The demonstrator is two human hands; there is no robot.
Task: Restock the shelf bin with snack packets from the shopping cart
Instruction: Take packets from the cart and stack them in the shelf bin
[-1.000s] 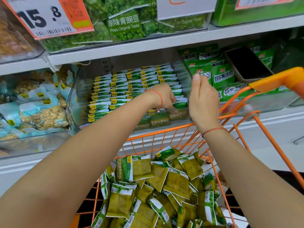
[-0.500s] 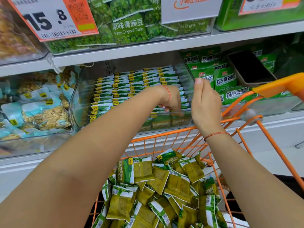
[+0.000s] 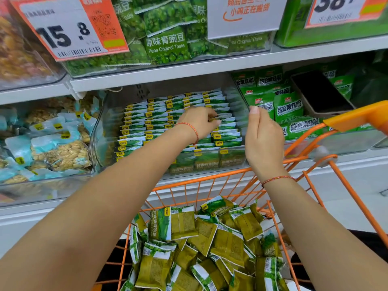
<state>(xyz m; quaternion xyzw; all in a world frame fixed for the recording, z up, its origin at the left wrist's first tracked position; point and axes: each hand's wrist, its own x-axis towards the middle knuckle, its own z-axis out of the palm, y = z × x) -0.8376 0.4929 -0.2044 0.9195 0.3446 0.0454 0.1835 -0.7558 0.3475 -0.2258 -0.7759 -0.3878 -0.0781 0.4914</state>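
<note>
A clear shelf bin (image 3: 98, 141) on the middle shelf holds tidy upright rows of green and white snack packets (image 3: 144, 124). My left hand (image 3: 198, 122) reaches over the right rows, fingers curled down and pinching a packet's top edge. My right hand (image 3: 263, 141) hovers edge-on at the bin's right front corner, fingers straight and pointing up, holding nothing. Below my arms, the orange shopping cart (image 3: 199, 181) carries a loose heap of olive-green snack packets (image 3: 212, 238).
Bags of nuts (image 3: 58, 152) fill the bin to the left. Green vegetable-crisp bags (image 3: 288, 108) and a flat black object (image 3: 321, 95) lie in the bin to the right. The cart's orange handle (image 3: 357, 116) juts in at right. Price tags (image 3: 67, 28) hang overhead.
My left hand has moved from the bin's front row up and back over the packet rows. My right hand has stayed beside the bin's right corner.
</note>
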